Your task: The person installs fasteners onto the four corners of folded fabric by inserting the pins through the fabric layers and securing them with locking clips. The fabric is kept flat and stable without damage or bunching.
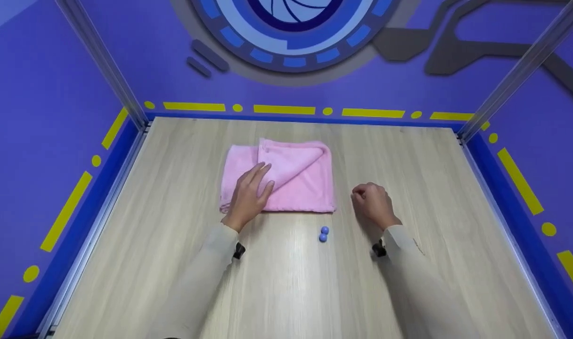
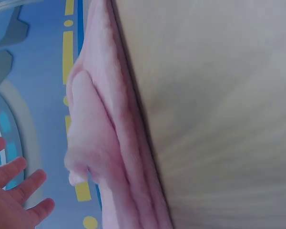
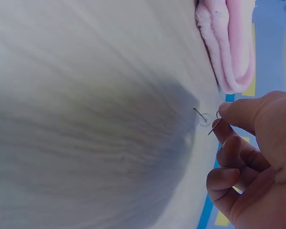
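Note:
A folded pink towel (image 1: 298, 188) lies on the table, its upper layer turned back in a diagonal fold. Over its left part is my left hand (image 1: 248, 195), fingers extended and thumb apart. The left wrist view shows those fingers (image 2: 33, 183) spread, beside the layered towel edge (image 2: 128, 143). To the right of the towel, my right hand (image 1: 374, 203) pinches a small, thin metal hook-like piece (image 3: 214, 126) with a clear round disc (image 3: 205, 119) between thumb and forefinger. The other fingers of that hand are curled. What kind of piece it is cannot be told.
Two small blue balls (image 1: 323, 234) sit touching on the wooden table (image 1: 286, 282), in front of the towel and between the forearms. Blue-purple panels (image 1: 286, 94) with metal posts (image 1: 517, 70) enclose the back and both sides.

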Demonstrator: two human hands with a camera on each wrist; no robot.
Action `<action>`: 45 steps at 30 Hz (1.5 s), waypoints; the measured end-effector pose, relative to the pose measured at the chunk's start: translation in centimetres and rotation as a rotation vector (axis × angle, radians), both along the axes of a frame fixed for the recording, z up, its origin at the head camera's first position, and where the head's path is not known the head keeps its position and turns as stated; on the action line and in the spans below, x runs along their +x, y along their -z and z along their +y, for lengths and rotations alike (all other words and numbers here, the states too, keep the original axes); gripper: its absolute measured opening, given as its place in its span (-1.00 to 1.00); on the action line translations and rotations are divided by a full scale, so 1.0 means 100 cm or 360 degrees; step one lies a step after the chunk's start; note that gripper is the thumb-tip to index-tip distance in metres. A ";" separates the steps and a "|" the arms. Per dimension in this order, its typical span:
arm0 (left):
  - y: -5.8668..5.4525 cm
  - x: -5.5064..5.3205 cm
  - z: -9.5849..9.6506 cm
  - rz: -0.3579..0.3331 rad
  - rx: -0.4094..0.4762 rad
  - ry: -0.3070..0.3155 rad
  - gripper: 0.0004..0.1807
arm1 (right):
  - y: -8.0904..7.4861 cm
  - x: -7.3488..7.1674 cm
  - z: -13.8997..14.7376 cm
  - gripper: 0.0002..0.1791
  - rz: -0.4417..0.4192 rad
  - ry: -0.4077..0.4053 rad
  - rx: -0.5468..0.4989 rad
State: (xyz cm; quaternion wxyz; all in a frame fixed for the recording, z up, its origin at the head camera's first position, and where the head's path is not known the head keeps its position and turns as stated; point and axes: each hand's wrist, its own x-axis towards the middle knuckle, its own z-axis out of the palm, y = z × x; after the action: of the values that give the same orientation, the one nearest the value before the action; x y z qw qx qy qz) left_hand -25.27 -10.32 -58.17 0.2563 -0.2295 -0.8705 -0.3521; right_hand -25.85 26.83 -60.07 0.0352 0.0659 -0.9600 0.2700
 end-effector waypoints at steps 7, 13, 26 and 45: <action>-0.003 0.001 0.031 0.0013 -0.0091 0.0108 -0.54 | -0.004 0.003 0.005 -0.86 -0.0022 0.0014 -0.0003; -0.004 0.004 0.058 -0.0171 -0.0186 0.0314 -0.65 | -0.010 0.004 0.009 -0.89 0.0008 0.0033 0.0024; 0.010 0.011 0.102 -0.0382 -0.0584 0.0468 -0.72 | -0.012 0.010 0.013 -0.82 0.0064 -0.0047 0.0097; 0.028 0.011 0.135 -0.0115 -0.0945 0.0173 -0.84 | -0.011 0.013 0.018 -0.93 -0.0047 -0.0006 0.0008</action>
State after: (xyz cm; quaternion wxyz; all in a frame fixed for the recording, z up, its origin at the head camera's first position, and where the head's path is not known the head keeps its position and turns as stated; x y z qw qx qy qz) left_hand -24.14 3.15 -61.01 0.1278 -0.3279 -0.9303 -0.1033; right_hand -24.59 28.65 -58.98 0.0204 0.0638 -0.9609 0.2687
